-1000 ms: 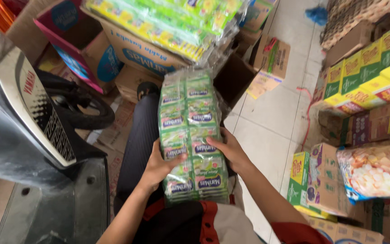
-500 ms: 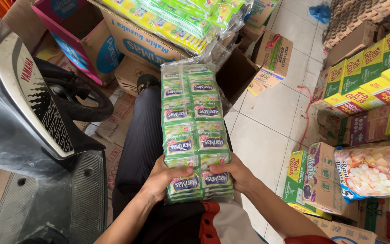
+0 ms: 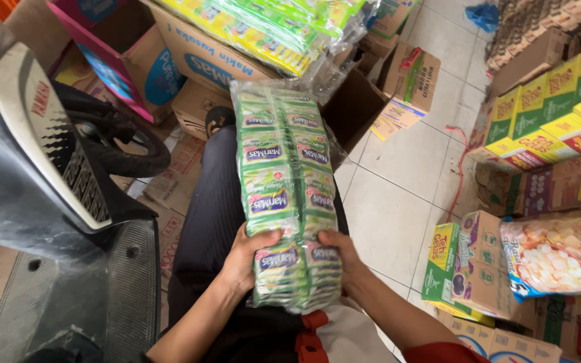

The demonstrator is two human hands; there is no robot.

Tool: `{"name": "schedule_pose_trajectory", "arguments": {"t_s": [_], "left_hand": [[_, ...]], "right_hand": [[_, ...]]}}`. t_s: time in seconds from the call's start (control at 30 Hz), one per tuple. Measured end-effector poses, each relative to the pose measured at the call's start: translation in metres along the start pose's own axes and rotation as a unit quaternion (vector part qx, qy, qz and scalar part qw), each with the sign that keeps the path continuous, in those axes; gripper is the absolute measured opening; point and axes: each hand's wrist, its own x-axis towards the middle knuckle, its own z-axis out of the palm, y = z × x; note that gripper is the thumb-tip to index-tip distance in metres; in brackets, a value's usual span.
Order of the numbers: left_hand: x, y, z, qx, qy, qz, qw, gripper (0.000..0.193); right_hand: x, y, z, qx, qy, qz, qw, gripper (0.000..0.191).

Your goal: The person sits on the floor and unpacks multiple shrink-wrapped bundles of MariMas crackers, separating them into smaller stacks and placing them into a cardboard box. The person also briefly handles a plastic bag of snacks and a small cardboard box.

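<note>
Now gripping lower on the clear-wrapped bundle of green sachets (image 3: pixel 285 195), lying along the lap: left hand (image 3: pixel 249 259) and right hand (image 3: pixel 343 259) both slid down to clamp its near end, bundle drawn closer beside the scooter (image 3: pixel 48 202).

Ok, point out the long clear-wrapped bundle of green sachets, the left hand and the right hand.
Long clear-wrapped bundle of green sachets (image 3: pixel 284 175), head view, middle of its front.
Left hand (image 3: pixel 247 259), head view, back of the hand.
Right hand (image 3: pixel 345 259), head view, its knuckles.
</note>
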Motion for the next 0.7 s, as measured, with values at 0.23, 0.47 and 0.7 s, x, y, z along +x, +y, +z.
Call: {"name": "schedule_pose_trajectory", "arguments": {"t_s": [0.23, 0.47, 0.7], "left_hand": [[-0.016, 0.034, 0.044, 0.087, 0.130, -0.020, 0.988, 0.104], [-0.052, 0.038, 0.073, 0.210, 0.082, 0.050, 0.973, 0.126], [-0.047, 0.022, 0.073, 0.150, 0.112, 0.045, 0.981, 0.124]], "right_hand": [[-0.009, -0.051, 0.031, -0.083, 0.079, -0.002, 0.993, 0.055], [-0.035, -0.055, 0.067, -0.204, 0.119, -0.064, 0.970, 0.079], [-0.048, -0.034, 0.059, -0.184, 0.114, -0.075, 0.973, 0.087]]}}
